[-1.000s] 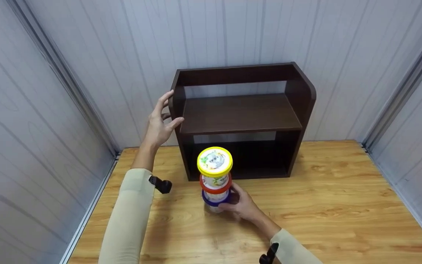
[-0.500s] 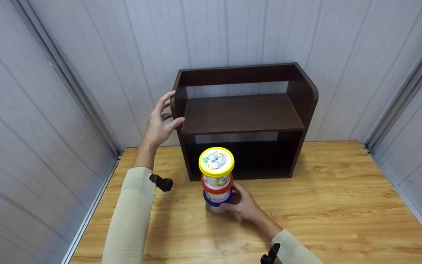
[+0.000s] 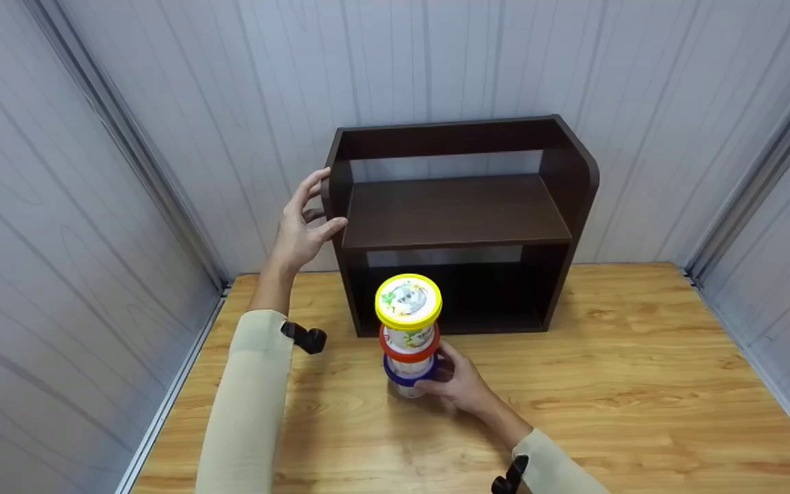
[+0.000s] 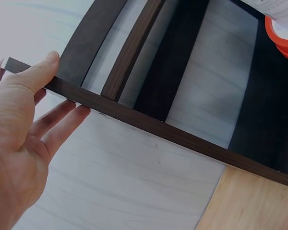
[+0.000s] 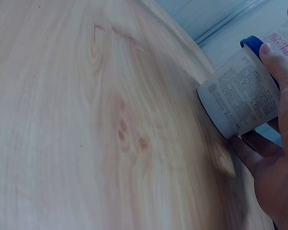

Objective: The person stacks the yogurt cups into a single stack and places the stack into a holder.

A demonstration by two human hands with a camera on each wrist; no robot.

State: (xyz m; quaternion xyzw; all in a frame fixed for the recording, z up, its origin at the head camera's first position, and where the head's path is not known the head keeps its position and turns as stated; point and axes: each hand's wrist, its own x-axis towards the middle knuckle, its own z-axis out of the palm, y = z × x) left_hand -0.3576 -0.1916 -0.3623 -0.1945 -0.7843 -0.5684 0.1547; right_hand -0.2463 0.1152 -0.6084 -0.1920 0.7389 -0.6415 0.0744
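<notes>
My left hand grips the left side panel of a dark brown two-tier shelf. In the left wrist view the thumb lies over the panel's edge and the fingers are on its outer face. In front of the shelf stand three stacked white tubs: a yellow-lidded tub on top, a red-lidded tub in the middle, a blue-lidded tub at the bottom. Low on the stack, my right hand holds the blue-lidded tub. Its thumb presses near the blue rim in the right wrist view, with fingers around the printed side.
The shelf stands on a wood-grain table, close to the pale panelled back wall. Similar walls with metal strips rise at left and right. Black wrist cameras are strapped to both sleeves.
Shelf, tubs and hands appear together slightly farther right in the head view. Both hands keep the same holds, and the stack keeps its place relative to the shelf.
</notes>
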